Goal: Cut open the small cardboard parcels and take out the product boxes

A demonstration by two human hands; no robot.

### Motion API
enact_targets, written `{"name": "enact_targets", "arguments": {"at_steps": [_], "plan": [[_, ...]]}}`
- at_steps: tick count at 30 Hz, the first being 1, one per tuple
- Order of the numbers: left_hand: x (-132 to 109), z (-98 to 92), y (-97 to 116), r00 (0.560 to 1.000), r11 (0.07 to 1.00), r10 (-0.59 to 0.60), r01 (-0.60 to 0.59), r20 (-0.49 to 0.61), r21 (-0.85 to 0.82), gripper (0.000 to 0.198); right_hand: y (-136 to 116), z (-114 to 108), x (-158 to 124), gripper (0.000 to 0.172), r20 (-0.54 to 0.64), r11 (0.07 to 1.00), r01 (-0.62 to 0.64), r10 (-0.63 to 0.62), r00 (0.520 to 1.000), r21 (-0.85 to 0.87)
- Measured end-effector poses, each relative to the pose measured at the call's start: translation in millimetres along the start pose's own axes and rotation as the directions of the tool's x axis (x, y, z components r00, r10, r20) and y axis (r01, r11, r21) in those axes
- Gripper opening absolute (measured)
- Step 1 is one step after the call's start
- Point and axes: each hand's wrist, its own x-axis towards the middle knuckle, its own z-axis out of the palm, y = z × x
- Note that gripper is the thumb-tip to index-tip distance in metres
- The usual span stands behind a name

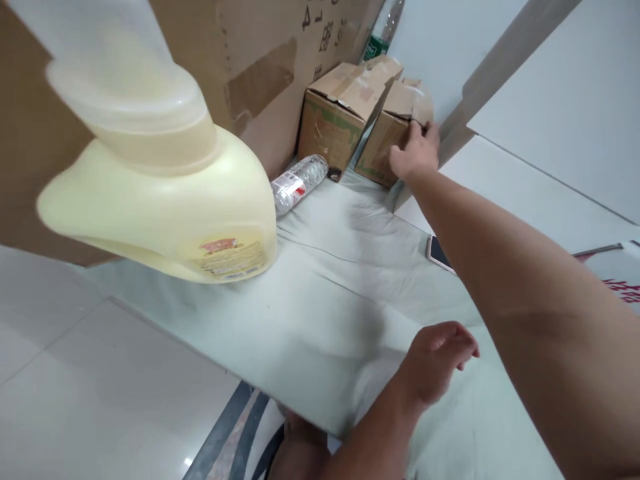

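Note:
My right hand (417,150) reaches far forward and grips the top corner of a small cardboard box (380,150), its fingers bent over the flap. A second, larger cardboard box (335,117) stands right beside it on the left. My left hand (437,357) hovers low over a pale green cloth (310,293) spread on the floor, with the fingers loosely curled and apart and nothing in them. A big pale yellow detergent bottle (165,200) with a translucent cap stands on the cloth's left part, very close to the camera.
A clear plastic water bottle (299,181) lies on the cloth by the boxes. A phone (440,253) lies face up under my right forearm. A large cardboard sheet (260,60) leans behind. White panels (560,120) rise at the right. White floor tiles (75,373) lie at the left.

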Motion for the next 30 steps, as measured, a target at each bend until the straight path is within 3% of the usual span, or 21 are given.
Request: {"name": "enact_targets", "arguments": {"at_steps": [7,9,12,16,19,21,24,27,28,30], "plan": [[3.1,0.7,-6.1,0.995,0.990,0.014,0.001,0.102,-0.144,0.013,-4.1,-8.8,10.0,0.073,0.059,0.968,0.113,-0.103,0.993,-0.222],[1.5,0.2,-6.6,0.993,0.989,0.030,-0.013,0.117,-0.144,0.015,-2.4,-8.7,16.1,0.067,0.083,0.955,0.130,-0.112,0.990,-0.266],[-0.3,-2.4,-4.3,0.993,0.992,0.039,-0.026,0.110,-0.123,0.018,-5.2,-8.9,17.5,0.057,0.061,0.954,0.051,-0.035,0.998,-0.295],[0.5,-6.7,2.5,0.995,0.982,0.075,-0.063,0.062,-0.178,0.018,-16.1,-10.8,-2.5,0.058,0.082,0.939,0.115,-0.093,0.992,-0.324],[0.6,-12.1,6.8,0.971,0.957,0.211,-0.229,-0.116,-0.176,0.025,-17.1,-12.7,-34.4,0.062,0.040,0.947,0.159,-0.154,0.987,-0.279],[-1.5,-18.5,9.6,0.891,0.930,0.304,-0.354,-0.338,-0.096,0.031,-12.5,-19.1,-66.6,0.062,-0.004,0.946,0.207,-0.215,0.977,-0.249],[-7.4,-32.4,14.8,0.669,0.873,0.405,-0.486,-0.624,0.045,0.031,-0.5,-41.6,-133.9,0.063,-0.020,0.908,0.322,-0.339,0.940,-0.268],[-14.7,-47.6,21.2,0.447,0.788,0.515,-0.583,-0.732,0.198,0.027,23.0,-72.2,-216.8,0.060,-0.050,0.880,0.372,-0.404,0.914,-0.296],[-17.3,-51.9,23.5,0.391,0.761,0.547,-0.600,-0.740,0.246,0.025,35.4,-81.7,-245.5,0.057,-0.087,0.878,0.374,-0.415,0.906,-0.299],[-22.5,-58.4,27.9,0.336,0.733,0.592,-0.602,-0.733,0.317,0.021,68.0,-98.2,-302.0,0.055,-0.169,0.896,0.308,-0.374,0.912,-0.321]]}}
